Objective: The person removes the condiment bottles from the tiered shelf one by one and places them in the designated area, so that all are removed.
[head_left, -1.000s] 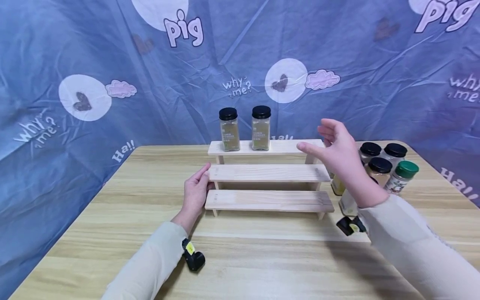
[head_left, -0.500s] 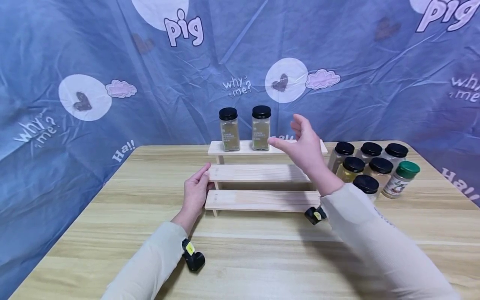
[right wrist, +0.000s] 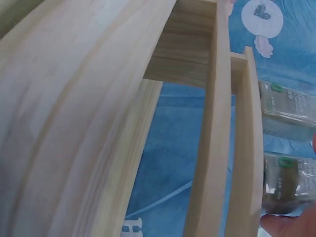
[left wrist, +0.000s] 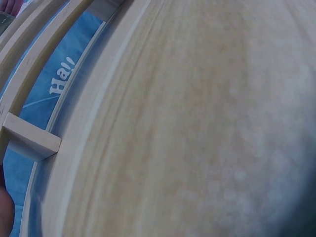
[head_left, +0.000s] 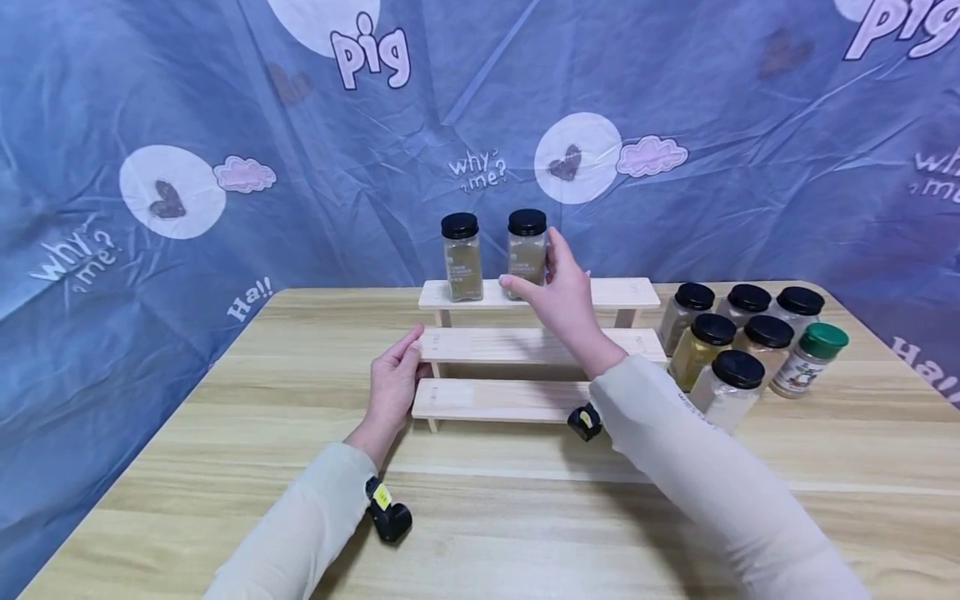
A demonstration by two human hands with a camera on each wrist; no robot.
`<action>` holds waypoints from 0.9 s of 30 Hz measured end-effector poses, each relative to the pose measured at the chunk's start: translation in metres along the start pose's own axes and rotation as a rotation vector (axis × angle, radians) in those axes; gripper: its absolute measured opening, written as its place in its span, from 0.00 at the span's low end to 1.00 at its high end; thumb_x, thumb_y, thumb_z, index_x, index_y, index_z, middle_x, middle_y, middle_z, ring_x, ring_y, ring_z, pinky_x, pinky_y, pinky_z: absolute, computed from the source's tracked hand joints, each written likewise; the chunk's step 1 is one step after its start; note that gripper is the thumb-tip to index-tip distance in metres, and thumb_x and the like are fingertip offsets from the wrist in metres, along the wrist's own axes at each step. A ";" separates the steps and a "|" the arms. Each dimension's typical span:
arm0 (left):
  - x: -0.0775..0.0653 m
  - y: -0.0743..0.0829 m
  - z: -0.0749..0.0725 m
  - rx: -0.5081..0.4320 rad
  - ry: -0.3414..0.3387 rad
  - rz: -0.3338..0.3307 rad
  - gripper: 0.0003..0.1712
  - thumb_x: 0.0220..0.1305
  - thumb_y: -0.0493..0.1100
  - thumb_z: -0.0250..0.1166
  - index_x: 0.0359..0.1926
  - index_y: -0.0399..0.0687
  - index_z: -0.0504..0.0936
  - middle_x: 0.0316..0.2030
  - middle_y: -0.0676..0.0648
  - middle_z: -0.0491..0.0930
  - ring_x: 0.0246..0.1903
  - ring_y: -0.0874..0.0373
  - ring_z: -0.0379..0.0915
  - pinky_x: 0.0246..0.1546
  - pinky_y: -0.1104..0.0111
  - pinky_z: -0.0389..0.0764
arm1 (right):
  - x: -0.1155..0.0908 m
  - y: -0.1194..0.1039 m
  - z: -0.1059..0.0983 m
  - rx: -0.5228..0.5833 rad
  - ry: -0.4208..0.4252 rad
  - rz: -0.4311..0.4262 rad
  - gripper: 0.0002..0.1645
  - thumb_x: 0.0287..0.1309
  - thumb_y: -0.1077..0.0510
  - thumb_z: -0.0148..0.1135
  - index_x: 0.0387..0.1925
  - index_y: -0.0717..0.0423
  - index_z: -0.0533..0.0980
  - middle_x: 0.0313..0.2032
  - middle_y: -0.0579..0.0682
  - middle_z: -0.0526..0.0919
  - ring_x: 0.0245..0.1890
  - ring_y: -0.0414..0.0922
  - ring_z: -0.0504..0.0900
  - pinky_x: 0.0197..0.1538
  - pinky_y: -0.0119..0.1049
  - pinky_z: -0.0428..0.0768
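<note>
A three-step wooden spice rack (head_left: 495,400) stands on the table. At its left end my left hand (head_left: 389,386) grips the side by the middle step. Two square glass spice jars with black lids and brownish powder stand upright on the top step: a left jar (head_left: 462,271) and a right jar (head_left: 527,258), whose label seems to read cumin powder. My right hand (head_left: 564,304) holds the right jar, thumb across its lower front and fingers at its right side. In the right wrist view the right jar (right wrist: 288,185) sits beside the thumb (right wrist: 286,225).
Right of the rack stand several black-lidded spice jars (head_left: 712,329) and one green-lidded shaker (head_left: 810,358), close together. A blue printed cloth (head_left: 337,217) hangs behind the wooden table (head_left: 300,367).
My right hand has moved left from above the rack's right end to the right jar and taken hold of it. My left hand has stayed on the rack.
</note>
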State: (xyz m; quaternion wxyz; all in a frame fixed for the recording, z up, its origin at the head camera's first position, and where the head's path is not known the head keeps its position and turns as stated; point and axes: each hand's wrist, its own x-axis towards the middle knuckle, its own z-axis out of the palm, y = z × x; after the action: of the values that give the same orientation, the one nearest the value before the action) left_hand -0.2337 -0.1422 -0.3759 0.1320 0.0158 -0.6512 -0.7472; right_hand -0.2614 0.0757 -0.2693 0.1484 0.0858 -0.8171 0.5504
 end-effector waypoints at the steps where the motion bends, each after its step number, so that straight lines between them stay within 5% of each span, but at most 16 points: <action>1: 0.000 0.000 0.000 -0.001 0.001 -0.001 0.20 0.67 0.38 0.52 0.59 0.39 0.72 0.60 0.42 0.70 0.39 0.67 0.78 0.42 0.75 0.81 | 0.000 0.000 0.001 0.004 0.003 0.003 0.58 0.47 0.51 0.71 0.72 0.51 0.46 0.65 0.54 0.65 0.63 0.48 0.66 0.66 0.39 0.66; 9: 0.001 0.000 0.000 -0.001 0.001 0.007 0.19 0.68 0.37 0.52 0.59 0.39 0.72 0.60 0.41 0.69 0.41 0.64 0.77 0.43 0.74 0.80 | 0.004 0.004 0.010 -0.020 0.041 0.023 0.57 0.47 0.54 0.72 0.71 0.43 0.46 0.62 0.54 0.69 0.58 0.49 0.71 0.62 0.41 0.70; 27: 0.001 -0.001 0.000 0.013 -0.010 0.011 0.20 0.68 0.37 0.52 0.59 0.38 0.71 0.60 0.39 0.69 0.43 0.63 0.76 0.43 0.74 0.80 | 0.006 0.005 0.010 -0.133 0.120 0.002 0.53 0.40 0.56 0.75 0.66 0.47 0.55 0.48 0.57 0.80 0.47 0.51 0.78 0.52 0.43 0.77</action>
State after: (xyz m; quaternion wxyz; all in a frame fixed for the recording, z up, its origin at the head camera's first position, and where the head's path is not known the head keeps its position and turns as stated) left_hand -0.2348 -0.1424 -0.3766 0.1325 0.0094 -0.6569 -0.7422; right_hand -0.2697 0.0684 -0.2752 0.2020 0.0415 -0.8416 0.4992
